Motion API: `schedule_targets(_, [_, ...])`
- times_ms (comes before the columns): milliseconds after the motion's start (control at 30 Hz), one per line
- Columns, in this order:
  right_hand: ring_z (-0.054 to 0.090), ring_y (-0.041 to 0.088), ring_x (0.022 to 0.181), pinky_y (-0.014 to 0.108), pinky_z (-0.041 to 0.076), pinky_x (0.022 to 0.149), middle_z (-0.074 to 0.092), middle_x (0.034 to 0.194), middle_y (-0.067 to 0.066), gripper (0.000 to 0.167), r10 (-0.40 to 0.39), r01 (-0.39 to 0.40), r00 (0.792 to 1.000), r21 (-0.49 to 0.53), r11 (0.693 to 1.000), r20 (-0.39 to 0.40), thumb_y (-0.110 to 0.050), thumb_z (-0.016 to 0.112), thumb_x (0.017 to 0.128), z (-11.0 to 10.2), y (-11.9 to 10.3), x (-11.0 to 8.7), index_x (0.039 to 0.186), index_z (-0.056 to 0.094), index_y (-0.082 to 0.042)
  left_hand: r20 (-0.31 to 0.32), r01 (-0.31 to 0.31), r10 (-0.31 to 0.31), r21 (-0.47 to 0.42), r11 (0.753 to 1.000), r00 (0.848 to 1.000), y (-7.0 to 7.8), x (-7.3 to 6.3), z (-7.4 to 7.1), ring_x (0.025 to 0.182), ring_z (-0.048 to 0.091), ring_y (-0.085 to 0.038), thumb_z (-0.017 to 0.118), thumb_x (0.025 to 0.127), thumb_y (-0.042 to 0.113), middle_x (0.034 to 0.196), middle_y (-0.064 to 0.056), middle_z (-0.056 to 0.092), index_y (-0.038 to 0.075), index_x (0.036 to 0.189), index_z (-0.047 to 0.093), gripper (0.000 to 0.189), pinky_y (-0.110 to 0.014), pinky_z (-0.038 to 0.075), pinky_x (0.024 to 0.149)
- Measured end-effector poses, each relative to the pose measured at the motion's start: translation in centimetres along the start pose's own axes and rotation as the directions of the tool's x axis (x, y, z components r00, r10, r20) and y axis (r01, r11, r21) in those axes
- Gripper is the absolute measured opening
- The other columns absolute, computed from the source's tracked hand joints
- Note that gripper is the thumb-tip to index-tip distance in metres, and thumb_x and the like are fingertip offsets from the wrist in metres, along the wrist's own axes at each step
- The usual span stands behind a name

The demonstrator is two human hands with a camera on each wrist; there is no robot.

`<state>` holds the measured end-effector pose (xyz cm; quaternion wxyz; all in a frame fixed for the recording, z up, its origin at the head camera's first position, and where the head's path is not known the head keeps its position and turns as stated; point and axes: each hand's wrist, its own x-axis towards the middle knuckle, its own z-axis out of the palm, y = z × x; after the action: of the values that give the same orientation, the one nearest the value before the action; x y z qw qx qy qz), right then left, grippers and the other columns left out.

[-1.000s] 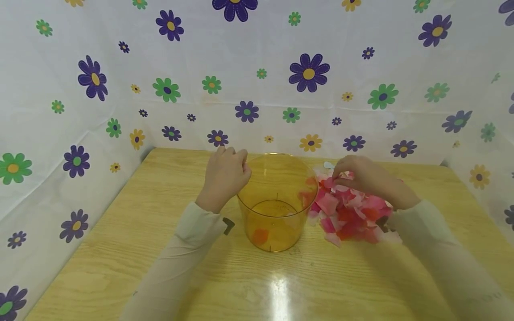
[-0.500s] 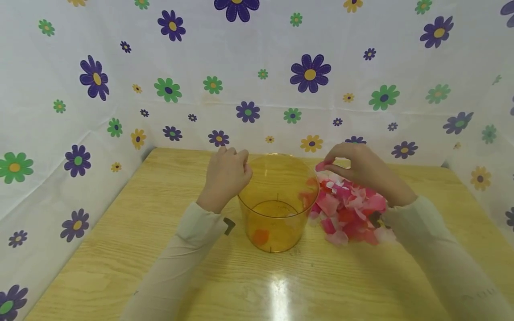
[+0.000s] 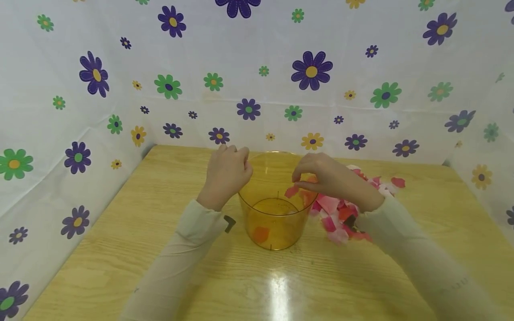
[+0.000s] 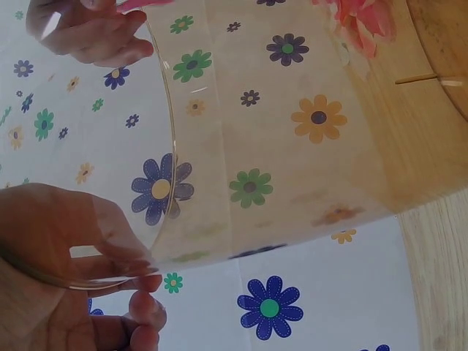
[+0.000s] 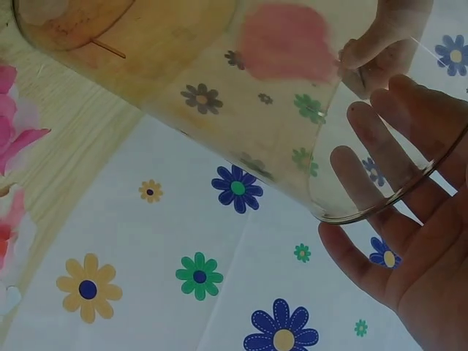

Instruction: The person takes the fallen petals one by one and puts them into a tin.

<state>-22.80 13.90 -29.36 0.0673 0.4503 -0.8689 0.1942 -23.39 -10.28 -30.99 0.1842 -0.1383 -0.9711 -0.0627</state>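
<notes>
Your left hand (image 3: 227, 176) pinches the rim at the left of the amber bucket (image 3: 281, 229), thumb and fingers about the wall. Your right hand (image 3: 331, 178) is over the bucket's mouth, fingers slack and apart; a pink petal (image 3: 292, 192) lies just off the fingertips, apparently free of them. The petal pile (image 3: 328, 206) is on the desk (image 3: 96, 249), right of the bucket.

Technique, in my judgement: steady the bucket with a light pinch, release well inside the rim so nothing clings to the wall, and take single petals from the pile.

Unclear: whether the petal retains any contact; it blurs in the right wrist view. Your right sleeve (image 3: 417, 249) covers part of the pile. Amber tint muddies the petal on the bucket's floor (image 3: 261, 235); the reddish patch (image 3: 308, 199) may be pile seen through the wall.
</notes>
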Motion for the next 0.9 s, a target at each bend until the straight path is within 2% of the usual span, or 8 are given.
schedule_targets(267, [0.064, 0.019, 0.089, 0.038, 0.050, 0.087, 0.070, 0.089, 0.002, 0.009, -0.006, 0.006, 0.999, -0.016, 1.000, -0.041, -0.008, 0.073, 0.078, -0.3, 0.5, -0.6, 0.087, 0.070, -0.008, -0.002, 0.002, -0.002, 0.010, 1.000, 1.000, 0.0, 0.0, 0.0, 0.070, 0.046, -0.025, 0.052, 0.086, 0.015, 0.070, -0.007, 0.055, 0.008, 0.078, 0.056, 0.012, -0.033, 0.039, 0.066])
schedule_targets(400, [0.062, 0.020, 0.093, 0.040, 0.050, 0.088, 0.069, 0.091, 0.002, 0.012, 0.059, -0.061, 0.993, -0.014, 0.998, -0.100, -0.007, 0.072, 0.079, -1.6, 0.8, -1.9, 0.090, 0.070, -0.009, 0.006, 0.002, -0.003, 0.010, 1.000, 1.000, 0.0, 0.1, 0.0, 0.070, 0.047, -0.025, 0.052, 0.086, 0.016, 0.070, -0.007, 0.055, 0.008, 0.078, 0.056, 0.012, -0.033, 0.039, 0.066])
schedule_targets(567, [0.062, 0.020, 0.097, 0.040, 0.052, 0.086, 0.069, 0.095, 0.002, 0.016, 0.183, -0.188, 0.969, -0.017, 0.982, -0.165, -0.007, 0.073, 0.078, -3.2, 1.7, -4.2, 0.093, 0.069, -0.010, -0.018, -0.008, 0.008, 0.013, 1.000, 1.000, 0.0, 0.1, 0.2, 0.069, 0.047, -0.026, 0.053, 0.085, 0.015, 0.069, -0.008, 0.055, 0.007, 0.078, 0.057, 0.012, -0.033, 0.039, 0.066])
schedule_targets(700, [0.062, 0.023, 0.099, 0.044, 0.051, 0.086, 0.070, 0.099, 0.003, 0.016, 0.311, -0.313, 0.946, -0.012, 0.950, -0.089, -0.010, 0.072, 0.080, -3.2, 3.0, -5.8, 0.096, 0.068, -0.011, -0.038, -0.017, 0.018, 0.007, 1.000, 0.999, -0.1, 0.1, 0.2, 0.068, 0.046, -0.025, 0.053, 0.085, 0.014, 0.068, -0.008, 0.055, 0.007, 0.076, 0.057, 0.012, -0.033, 0.038, 0.065])
schedule_targets(833, [0.063, 0.026, 0.101, 0.046, 0.052, 0.086, 0.070, 0.102, 0.004, 0.021, 0.442, -0.440, 0.897, -0.070, 0.895, 0.013, -0.014, 0.073, 0.079, -2.0, 4.9, -7.5, 0.100, 0.070, -0.014, -0.037, -0.021, 0.021, 0.002, 1.000, 0.999, 0.0, 0.1, 0.2, 0.067, 0.046, -0.025, 0.053, 0.085, 0.013, 0.066, -0.008, 0.054, 0.007, 0.075, 0.056, 0.012, -0.032, 0.038, 0.064])
schedule_targets(900, [0.064, 0.025, 0.097, 0.045, 0.053, 0.084, 0.071, 0.099, 0.004, 0.021, 0.480, -0.474, 0.876, -0.099, 0.875, 0.045, -0.013, 0.074, 0.078, -1.3, 6.1, -8.3, 0.098, 0.071, -0.014, -0.033, -0.021, 0.021, 0.002, 1.000, 0.999, 0.0, 0.0, 0.2, 0.067, 0.046, -0.025, 0.053, 0.085, 0.014, 0.067, -0.007, 0.054, 0.007, 0.075, 0.056, 0.012, -0.032, 0.038, 0.064])
